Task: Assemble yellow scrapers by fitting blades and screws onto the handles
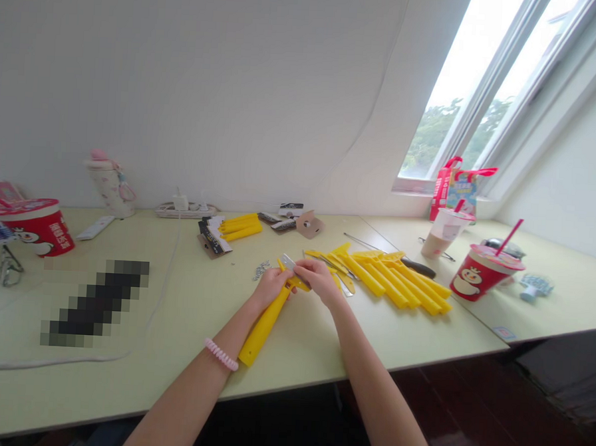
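A yellow plastic scraper (pixel 265 331) points toward me, its handle end lying near the table's front edge. My left hand (pixel 270 287) is closed around its head. My right hand (pixel 319 279) pinches at the same head from the other side, where a thin metal blade (pixel 288 262) shows between the fingers; which hand bears the blade I cannot tell. Just beyond my left hand lies a small heap of screws (pixel 261 270). Right of my hands rest several finished-looking yellow scrapers (pixel 397 281) side by side. Flat yellow pieces and blades (pixel 344 278) lie partly behind my right hand.
A screwdriver (pixel 418 268) with a black handle lies behind the scrapers. Several yellow handles (pixel 241 227), black packets (pixel 212 237) and a cardboard piece (pixel 310 225) sit farther back. Red cups (pixel 486 274) stand at both sides. A white cable (pixel 161 296) crosses the table at left.
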A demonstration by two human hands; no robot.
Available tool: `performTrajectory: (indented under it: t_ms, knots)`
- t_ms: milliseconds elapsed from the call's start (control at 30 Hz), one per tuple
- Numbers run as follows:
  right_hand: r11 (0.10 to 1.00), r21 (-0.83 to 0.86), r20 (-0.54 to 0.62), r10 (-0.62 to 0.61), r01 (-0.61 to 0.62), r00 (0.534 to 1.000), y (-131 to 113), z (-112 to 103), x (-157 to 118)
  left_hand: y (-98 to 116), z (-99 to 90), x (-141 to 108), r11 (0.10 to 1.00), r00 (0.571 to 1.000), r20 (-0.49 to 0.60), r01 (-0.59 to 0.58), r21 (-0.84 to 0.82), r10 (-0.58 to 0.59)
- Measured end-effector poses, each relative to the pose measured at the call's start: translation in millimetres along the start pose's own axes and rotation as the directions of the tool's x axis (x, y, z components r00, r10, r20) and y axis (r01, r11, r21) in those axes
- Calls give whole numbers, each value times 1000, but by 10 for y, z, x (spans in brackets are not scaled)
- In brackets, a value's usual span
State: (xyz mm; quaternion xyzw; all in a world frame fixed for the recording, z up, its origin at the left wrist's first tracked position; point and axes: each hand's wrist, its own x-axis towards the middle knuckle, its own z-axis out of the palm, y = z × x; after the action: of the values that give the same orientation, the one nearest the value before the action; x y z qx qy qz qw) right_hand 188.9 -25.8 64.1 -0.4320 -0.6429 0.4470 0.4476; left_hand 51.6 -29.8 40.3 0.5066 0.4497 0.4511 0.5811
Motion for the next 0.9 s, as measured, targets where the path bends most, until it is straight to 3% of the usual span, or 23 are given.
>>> performTrajectory:
  t_ms: [133, 367, 600, 733, 900]
  knots:
    - [999, -36, -38, -7, 6, 999, 28, 3, 1, -23, -1, 9, 999, 999, -13, -36, 27, 37]
    - [999, -40, -31, 27, -28, 999, 13, 26, -10, -49, -21, 45, 971, 955, -178, -233, 45, 238]
    - [982, 136, -38, 135, -129, 990, 33, -40, 13, 32, -32, 12, 951, 914, -289, -308, -32, 286]
    - [944, 208, 75, 246, -256, 966, 38, -74, 18, 53, -65, 20, 917, 867, -385, -384, -107, 318]
    - [945, 210, 68, 242, -251, 968, 32, -41, 23, 64, -49, 3, 908, 853, -407, -403, -116, 327]
